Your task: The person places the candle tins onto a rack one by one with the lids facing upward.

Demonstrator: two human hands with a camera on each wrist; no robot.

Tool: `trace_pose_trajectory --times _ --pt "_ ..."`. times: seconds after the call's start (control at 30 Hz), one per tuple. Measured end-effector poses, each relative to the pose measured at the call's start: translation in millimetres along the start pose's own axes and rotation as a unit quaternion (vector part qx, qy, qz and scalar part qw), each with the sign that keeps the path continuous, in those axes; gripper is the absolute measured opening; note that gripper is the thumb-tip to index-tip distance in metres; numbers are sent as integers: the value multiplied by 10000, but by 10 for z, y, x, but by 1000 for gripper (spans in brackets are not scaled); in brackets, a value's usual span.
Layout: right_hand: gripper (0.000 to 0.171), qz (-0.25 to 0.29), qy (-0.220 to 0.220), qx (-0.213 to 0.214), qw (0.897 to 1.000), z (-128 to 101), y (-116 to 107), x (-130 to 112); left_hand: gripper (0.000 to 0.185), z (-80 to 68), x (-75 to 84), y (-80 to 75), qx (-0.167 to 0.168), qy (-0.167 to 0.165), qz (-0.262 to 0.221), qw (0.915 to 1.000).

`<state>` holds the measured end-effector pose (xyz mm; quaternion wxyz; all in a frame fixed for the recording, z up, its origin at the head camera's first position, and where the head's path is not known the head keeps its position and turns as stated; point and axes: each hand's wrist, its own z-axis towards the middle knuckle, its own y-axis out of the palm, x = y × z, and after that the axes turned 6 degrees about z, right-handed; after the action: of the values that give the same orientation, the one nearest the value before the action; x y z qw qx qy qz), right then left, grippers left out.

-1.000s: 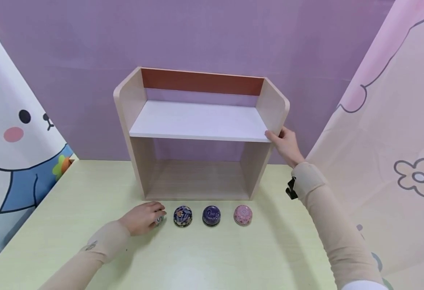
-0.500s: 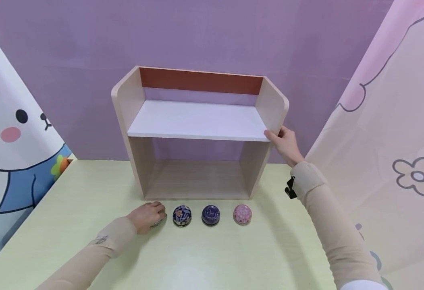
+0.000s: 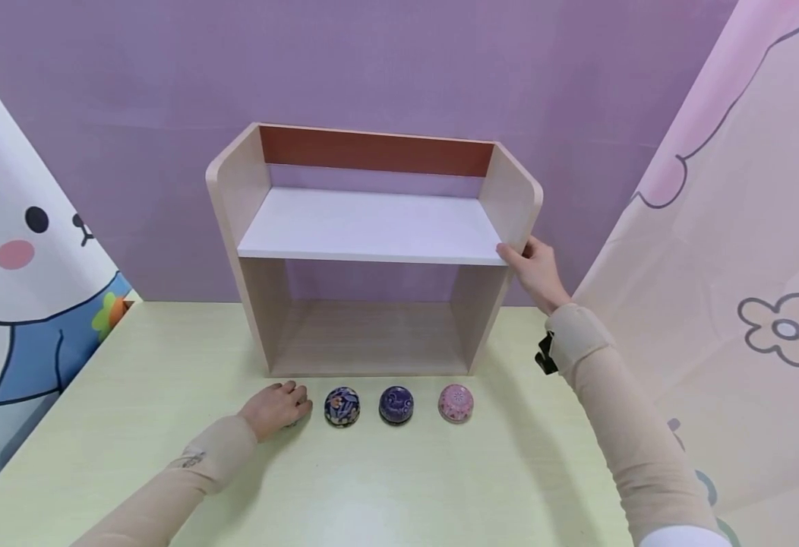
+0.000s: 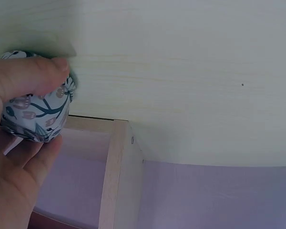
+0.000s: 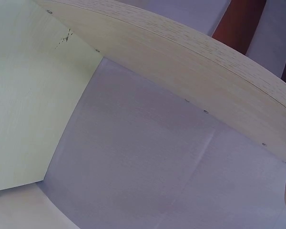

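My left hand [image 3: 276, 409] is on the table at the left end of a row of small round patterned tins. In the left wrist view, its thumb and fingers grip a white tin with a floral print [image 4: 43, 112]; the hand nearly hides this tin in the head view. To its right sit a dark blue floral tin [image 3: 342, 407], a purple tin [image 3: 396, 405] and a pink tin [image 3: 456, 403]. My right hand [image 3: 538, 275] grips the right side panel of a two-tier wooden shelf [image 3: 372, 224], its thumb at the front edge near the white board.
The shelf stands at the back of the pale yellow table [image 3: 399, 486], just behind the tins. A purple backdrop [image 3: 399, 61] hangs behind it. Printed curtains flank the table, one with a cartoon animal [image 3: 23, 251] at the left, one with flowers [image 3: 787, 329] at the right.
My left hand has shifted slightly and closed further over the white floral tin, which is now nearly covered in the head view. My right hand stays on the shelf's side panel.
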<state>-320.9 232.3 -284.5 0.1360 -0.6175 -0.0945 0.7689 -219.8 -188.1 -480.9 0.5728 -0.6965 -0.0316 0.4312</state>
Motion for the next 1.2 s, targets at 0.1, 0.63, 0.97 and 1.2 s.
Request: trace_pose_trajectory --times 0.1,0.63,0.97,1.2 --pt "51 -14 -7 31 10000 6 8 4 37 -11 18 23 168 -44 141 9997" --pt "51 -7 -91 54 9999 3 5 38 27 -70 30 68 369 -193 604 9973" --pt "49 68 -89 71 9999 -3 -2 37 27 -98 13 82 802 -269 719 9938" --pt "50 160 -182 23 9997 -16 6 29 35 -80 -18 44 882 -233 878 9920"
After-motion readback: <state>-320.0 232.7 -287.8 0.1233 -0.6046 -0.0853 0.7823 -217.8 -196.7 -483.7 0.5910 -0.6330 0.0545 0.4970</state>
